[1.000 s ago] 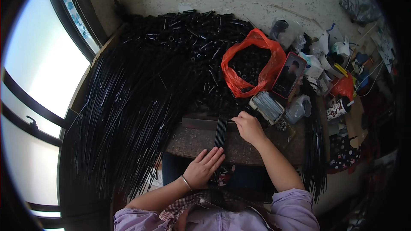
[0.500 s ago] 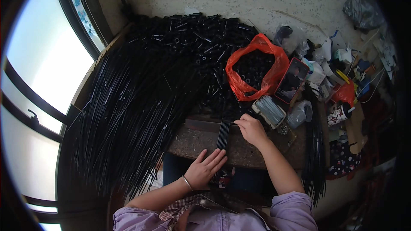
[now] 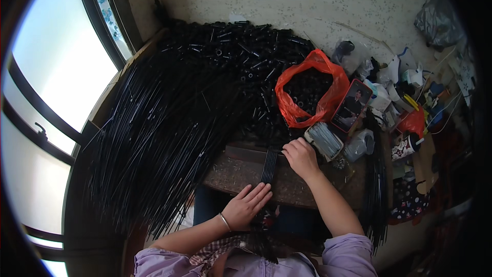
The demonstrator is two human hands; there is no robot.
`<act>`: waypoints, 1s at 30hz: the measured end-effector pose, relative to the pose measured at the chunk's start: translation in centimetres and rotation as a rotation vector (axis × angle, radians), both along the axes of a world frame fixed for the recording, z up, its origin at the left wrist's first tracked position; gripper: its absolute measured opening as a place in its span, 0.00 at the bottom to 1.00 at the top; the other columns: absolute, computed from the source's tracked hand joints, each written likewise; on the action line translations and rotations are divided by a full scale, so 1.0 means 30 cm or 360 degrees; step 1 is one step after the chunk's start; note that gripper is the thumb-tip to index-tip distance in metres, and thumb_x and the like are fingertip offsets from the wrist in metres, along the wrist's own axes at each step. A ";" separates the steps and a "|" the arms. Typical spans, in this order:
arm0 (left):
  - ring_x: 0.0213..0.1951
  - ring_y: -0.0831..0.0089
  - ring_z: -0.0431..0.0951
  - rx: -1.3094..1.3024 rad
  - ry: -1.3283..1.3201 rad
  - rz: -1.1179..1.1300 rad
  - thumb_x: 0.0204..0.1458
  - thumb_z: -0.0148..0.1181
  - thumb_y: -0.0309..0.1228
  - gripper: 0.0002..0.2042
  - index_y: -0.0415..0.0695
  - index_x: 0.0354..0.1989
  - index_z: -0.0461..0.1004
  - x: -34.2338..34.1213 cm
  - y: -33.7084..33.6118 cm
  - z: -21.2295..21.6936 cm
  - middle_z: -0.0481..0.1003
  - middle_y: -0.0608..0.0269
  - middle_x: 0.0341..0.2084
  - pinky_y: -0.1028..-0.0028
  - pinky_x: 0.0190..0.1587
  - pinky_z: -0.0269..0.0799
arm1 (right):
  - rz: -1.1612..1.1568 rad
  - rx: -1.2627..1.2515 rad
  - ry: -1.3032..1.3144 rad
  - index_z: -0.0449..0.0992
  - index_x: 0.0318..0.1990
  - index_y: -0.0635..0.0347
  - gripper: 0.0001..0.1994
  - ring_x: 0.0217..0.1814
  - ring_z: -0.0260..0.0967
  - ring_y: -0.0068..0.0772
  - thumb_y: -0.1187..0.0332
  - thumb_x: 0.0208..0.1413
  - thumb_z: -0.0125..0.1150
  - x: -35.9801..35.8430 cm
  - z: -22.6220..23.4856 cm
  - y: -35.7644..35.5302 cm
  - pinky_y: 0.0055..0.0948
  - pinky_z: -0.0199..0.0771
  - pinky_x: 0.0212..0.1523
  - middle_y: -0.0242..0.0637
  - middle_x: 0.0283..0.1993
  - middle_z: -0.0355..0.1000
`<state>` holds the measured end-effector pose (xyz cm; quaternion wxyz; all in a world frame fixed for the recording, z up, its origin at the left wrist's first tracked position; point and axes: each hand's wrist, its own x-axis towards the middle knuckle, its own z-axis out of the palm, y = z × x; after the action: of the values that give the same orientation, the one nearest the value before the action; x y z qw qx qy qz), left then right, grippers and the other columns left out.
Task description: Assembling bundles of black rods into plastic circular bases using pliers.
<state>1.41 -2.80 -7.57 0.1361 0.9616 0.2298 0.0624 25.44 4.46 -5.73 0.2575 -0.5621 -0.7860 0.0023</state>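
A flat row of thin black rods (image 3: 269, 165) lies across the front of the worn wooden table (image 3: 233, 175). My left hand (image 3: 248, 207) is open, its outstretched fingers resting at the near end of the row. Close to the row's far end, my right hand (image 3: 301, 157) is closed in a pinch; whatever is between its fingertips is too small to make out. A dark bar (image 3: 246, 152) runs crosswise by the rods, left of my right fingers.
A heap of long black rods (image 3: 159, 123) covers the left, with black tubular parts (image 3: 241, 46) behind. To the right are a red plastic bag (image 3: 335, 90) of black pieces, a phone (image 3: 352, 105), a box of thin pale sticks (image 3: 326, 141) and clutter including a patterned cup (image 3: 405, 146).
The whole view has shifted slightly. My left fingers have slid a little toward me along the row of rods. My right hand stays pinched near the far end.
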 end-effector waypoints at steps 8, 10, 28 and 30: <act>0.65 0.59 0.45 -0.0093 -0.0075 -0.0018 0.36 0.55 0.37 0.41 0.37 0.62 0.47 -0.002 0.006 0.008 0.46 0.49 0.63 0.61 0.63 0.41 | 0.0112 0.0066 -0.0080 0.76 0.32 0.57 0.06 0.31 0.69 0.36 0.74 0.44 0.56 0.142 -0.038 -0.073 0.32 0.70 0.31 0.33 0.31 0.67; 0.65 0.59 0.45 -0.0075 -0.0020 -0.0013 0.37 0.55 0.37 0.41 0.37 0.62 0.47 -0.003 0.005 0.009 0.46 0.48 0.63 0.61 0.63 0.41 | 0.0153 -0.0050 0.0004 0.76 0.33 0.57 0.07 0.30 0.70 0.36 0.75 0.45 0.56 0.130 -0.003 -0.078 0.32 0.70 0.29 0.33 0.31 0.67; 0.65 0.57 0.44 -0.0043 -0.0021 -0.0066 0.38 0.53 0.34 0.39 0.38 0.62 0.46 -0.008 0.017 -0.009 0.45 0.49 0.63 0.61 0.63 0.41 | -0.0005 -0.0237 0.0221 0.77 0.34 0.58 0.06 0.29 0.69 0.39 0.75 0.47 0.57 0.055 -0.011 -0.069 0.30 0.69 0.30 0.37 0.30 0.68; 0.65 0.57 0.44 -0.0059 0.0031 -0.0073 0.38 0.53 0.34 0.40 0.38 0.62 0.46 -0.008 0.017 -0.003 0.45 0.48 0.63 0.61 0.63 0.41 | 0.0024 -0.0200 0.0228 0.76 0.34 0.59 0.06 0.31 0.70 0.41 0.74 0.49 0.55 0.025 -0.021 -0.049 0.34 0.71 0.31 0.36 0.31 0.68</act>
<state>1.18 -2.30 -7.66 0.1530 0.9646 0.2100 0.0457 26.18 2.99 -6.38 0.2772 -0.5696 -0.7680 0.0939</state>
